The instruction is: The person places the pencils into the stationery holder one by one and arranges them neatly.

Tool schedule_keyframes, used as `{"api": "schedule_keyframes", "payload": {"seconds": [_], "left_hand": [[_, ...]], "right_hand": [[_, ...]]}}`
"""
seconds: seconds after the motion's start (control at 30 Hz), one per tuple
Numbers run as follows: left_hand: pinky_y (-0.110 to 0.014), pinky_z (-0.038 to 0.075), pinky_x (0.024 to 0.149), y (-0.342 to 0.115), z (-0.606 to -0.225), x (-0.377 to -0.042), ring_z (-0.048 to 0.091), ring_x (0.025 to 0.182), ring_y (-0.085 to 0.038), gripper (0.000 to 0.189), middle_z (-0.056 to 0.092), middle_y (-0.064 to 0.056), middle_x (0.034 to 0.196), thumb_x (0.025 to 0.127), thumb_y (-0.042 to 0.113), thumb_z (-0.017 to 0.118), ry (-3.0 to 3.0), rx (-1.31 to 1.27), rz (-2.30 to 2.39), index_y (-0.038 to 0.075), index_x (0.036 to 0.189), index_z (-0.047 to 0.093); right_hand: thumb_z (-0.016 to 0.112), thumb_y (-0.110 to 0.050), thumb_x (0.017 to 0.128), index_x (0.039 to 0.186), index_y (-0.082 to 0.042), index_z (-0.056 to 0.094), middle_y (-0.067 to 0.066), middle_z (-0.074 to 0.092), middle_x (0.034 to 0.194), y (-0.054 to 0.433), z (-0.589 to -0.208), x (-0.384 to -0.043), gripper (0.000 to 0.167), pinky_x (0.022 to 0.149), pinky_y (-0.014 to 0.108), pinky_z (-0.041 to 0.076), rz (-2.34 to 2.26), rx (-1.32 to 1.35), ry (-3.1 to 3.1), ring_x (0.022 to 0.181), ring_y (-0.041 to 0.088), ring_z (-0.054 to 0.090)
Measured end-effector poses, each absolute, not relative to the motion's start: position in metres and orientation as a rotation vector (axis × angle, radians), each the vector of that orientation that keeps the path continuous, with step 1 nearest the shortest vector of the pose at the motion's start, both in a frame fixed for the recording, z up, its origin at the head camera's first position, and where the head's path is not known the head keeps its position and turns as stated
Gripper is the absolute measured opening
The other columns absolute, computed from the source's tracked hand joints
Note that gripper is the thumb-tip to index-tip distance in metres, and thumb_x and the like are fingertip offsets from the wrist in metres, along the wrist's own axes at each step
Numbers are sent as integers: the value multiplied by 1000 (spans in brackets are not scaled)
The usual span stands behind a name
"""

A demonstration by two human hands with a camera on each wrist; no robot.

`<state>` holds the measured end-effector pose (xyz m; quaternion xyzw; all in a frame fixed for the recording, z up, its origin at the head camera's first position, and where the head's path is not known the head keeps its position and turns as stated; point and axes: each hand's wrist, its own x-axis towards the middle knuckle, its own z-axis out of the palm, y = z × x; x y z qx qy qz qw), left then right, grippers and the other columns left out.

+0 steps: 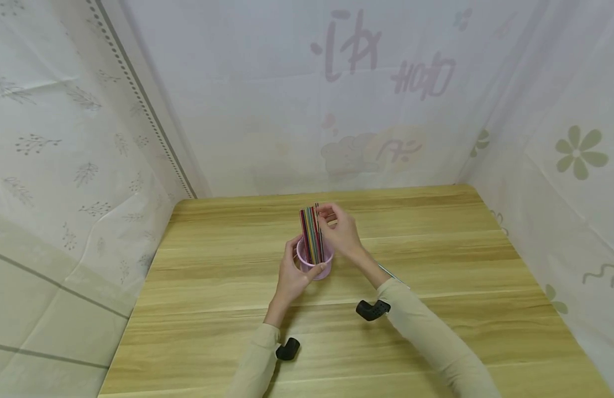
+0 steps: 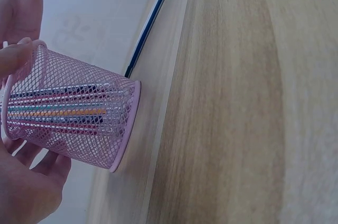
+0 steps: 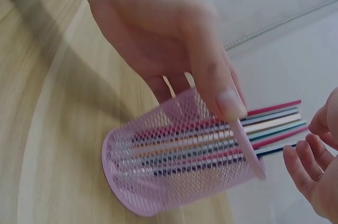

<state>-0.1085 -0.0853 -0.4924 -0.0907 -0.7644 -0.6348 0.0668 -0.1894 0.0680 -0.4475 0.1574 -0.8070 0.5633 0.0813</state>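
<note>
A pink mesh pencil holder (image 2: 74, 129) stands upright on the table, holding several colored pencils (image 3: 274, 121) whose upper ends rise past its rim. My left hand (image 1: 293, 276) grips the holder, thumb over the near rim and the other fingers round its far side. Beside the pencil tops is my right hand (image 1: 342, 231), its fingers loosely bent at the end of a dark pencil (image 3: 280, 150). That pencil's end shows in the space between thumb and fingers in the right wrist view.
A dark blue pencil (image 2: 150, 26) lies on the wooden table (image 1: 212, 287) beyond the holder, partly hidden by the right forearm in the head view. Patterned white curtains (image 1: 267, 99) enclose the table at the back and sides.
</note>
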Motion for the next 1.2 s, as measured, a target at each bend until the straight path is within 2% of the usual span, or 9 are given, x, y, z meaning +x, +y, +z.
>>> {"api": "schedule_keyframes", "payload": {"seconds": [0.2,0.5,0.63,0.87,1.2], "left_hand": [[-60,43,113,-85,-486,-105,53,129,-48,86,51,-32,143,76,1,85,-2264,-281,-1921,-10,146,37],[-55,43,115,-84,-486,-107,53,131,-46,87,51,-31,144,74,-1,86,-2272,-264,-1919,-9,147,37],[-54,44,115,-83,-484,-106,54,130,-45,87,51,-31,143,74,-1,86,-2280,-256,-1913,-9,146,37],[-54,43,115,-83,-485,-105,53,131,-46,87,51,-31,143,75,0,86,-2285,-250,-1918,-9,147,37],[-56,43,114,-84,-487,-106,53,131,-47,87,50,-31,144,75,0,86,-2274,-253,-1937,-9,147,37]], "right_hand": [[60,-1,95,119,4,63,18,69,101,85,-454,-199,25,75,25,61,1633,421,-2404,92,30,68],[62,0,93,117,1,64,19,69,100,113,-478,-211,25,72,15,54,1648,248,-2456,90,29,66],[62,1,92,121,4,62,20,68,102,122,-487,-211,29,75,21,54,1627,196,-2525,91,31,66],[61,2,91,130,7,54,21,63,106,136,-499,-205,39,88,39,58,1594,169,-2685,95,33,65],[62,3,88,124,7,56,23,62,108,156,-521,-196,37,86,43,57,1504,251,-2809,96,32,64]]}}
